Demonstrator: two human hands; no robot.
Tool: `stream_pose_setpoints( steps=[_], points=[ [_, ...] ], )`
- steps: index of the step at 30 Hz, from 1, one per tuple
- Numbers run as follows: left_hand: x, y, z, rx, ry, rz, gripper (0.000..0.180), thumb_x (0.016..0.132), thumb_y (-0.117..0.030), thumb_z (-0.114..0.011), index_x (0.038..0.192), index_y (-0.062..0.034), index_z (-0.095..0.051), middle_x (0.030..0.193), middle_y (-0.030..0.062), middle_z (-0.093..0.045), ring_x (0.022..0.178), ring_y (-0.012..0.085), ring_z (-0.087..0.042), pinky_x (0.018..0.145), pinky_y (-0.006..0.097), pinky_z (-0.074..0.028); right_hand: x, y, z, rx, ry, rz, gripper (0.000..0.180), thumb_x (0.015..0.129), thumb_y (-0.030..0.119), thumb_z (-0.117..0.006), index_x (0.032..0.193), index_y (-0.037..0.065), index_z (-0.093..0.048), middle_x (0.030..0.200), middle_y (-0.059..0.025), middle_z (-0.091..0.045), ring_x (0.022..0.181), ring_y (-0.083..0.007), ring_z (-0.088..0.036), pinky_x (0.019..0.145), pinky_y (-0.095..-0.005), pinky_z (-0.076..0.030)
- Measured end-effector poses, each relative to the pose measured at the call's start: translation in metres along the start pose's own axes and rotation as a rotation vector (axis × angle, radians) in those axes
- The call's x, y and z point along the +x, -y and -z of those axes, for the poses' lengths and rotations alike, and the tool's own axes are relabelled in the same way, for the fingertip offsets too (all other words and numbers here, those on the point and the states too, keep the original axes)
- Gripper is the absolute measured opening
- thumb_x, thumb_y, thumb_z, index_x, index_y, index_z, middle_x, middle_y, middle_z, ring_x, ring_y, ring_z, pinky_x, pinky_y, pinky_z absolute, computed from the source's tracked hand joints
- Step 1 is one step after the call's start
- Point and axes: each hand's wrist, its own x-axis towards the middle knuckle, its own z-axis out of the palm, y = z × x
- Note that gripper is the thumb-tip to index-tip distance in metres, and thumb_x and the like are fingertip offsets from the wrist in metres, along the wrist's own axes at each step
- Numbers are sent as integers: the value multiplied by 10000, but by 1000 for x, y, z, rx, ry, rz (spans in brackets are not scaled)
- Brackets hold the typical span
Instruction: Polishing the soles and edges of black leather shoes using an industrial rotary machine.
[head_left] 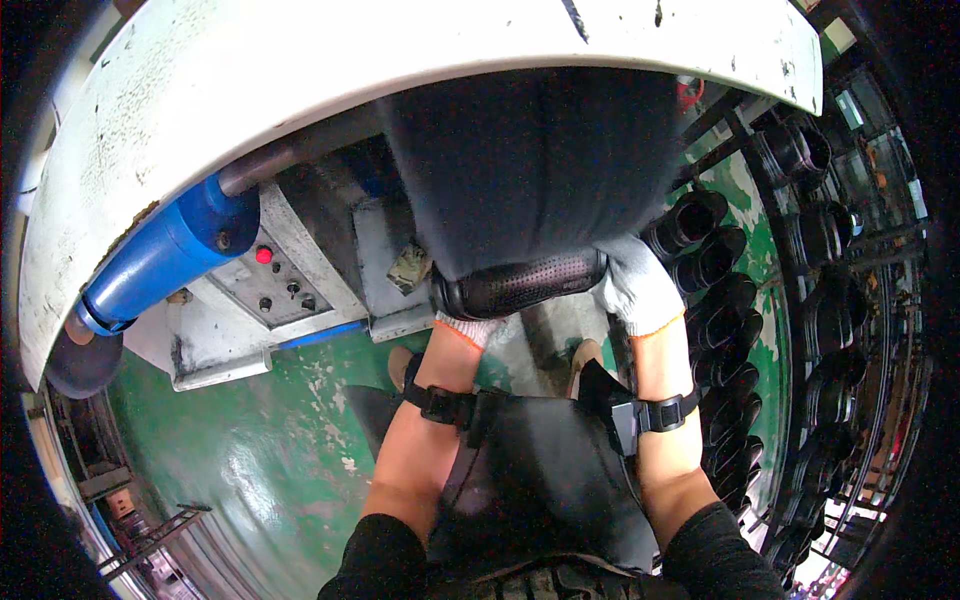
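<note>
A black shoe (525,284) with a dotted, perforated surface lies sideways at the lower edge of a wide dark belt or roller (540,170), its far side against it. My left hand (470,328), in a white knit glove with an orange cuff, is at the shoe's left end; the shoe hides most of its fingers. At the other end my right hand (638,285), gloved the same way, grips the shoe, with the fingertips out of sight behind it. The belt's surface looks smeared, as if running.
A white machine hood (300,60) arches over the belt. On the left are a blue cylinder (175,250) and a control panel with a red button (264,255). Racks of black shoes (725,300) stand close on my right. A black apron (545,460) covers my lap.
</note>
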Motion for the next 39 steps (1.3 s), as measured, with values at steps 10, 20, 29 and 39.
stream_pose_setpoints(
  steps=[10,20,29,39],
  points=[
    [24,-17,-10,-539,98,127,547,1030,-383,-370,1462,-47,-363,1505,148,-387,1358,296,-389,1159,385,-293,-8,-7,4,-1339,67,248,195,878,95,-544,975,-5,-680,1011,-196,-686,925,-361,-641,833,-395,-517],
    [31,-49,62,-581,-477,72,474,1061,-347,-295,1435,-82,-417,1404,116,-510,1281,266,-477,1112,376,-365,5,-54,-60,-1644,-31,856,288,761,98,-644,1021,-24,-664,1060,-225,-649,983,-396,-624,875,-532,-508],
    [37,-103,73,-1478,-408,188,573,990,-533,-433,1376,-119,-522,1367,56,-561,1224,248,-532,1088,364,-388,26,-62,-95,-1494,-198,772,452,822,180,-591,1244,19,-616,1258,-249,-592,1133,-442,-565,1015,-541,-429],
    [33,-90,4,-1546,-315,521,592,967,-574,-442,1355,-136,-528,1342,86,-574,1174,305,-575,997,460,-482,15,-10,-45,-1886,-246,704,406,887,251,-544,1233,54,-624,1249,-212,-605,1165,-393,-560,1058,-517,-400]
  ],
)
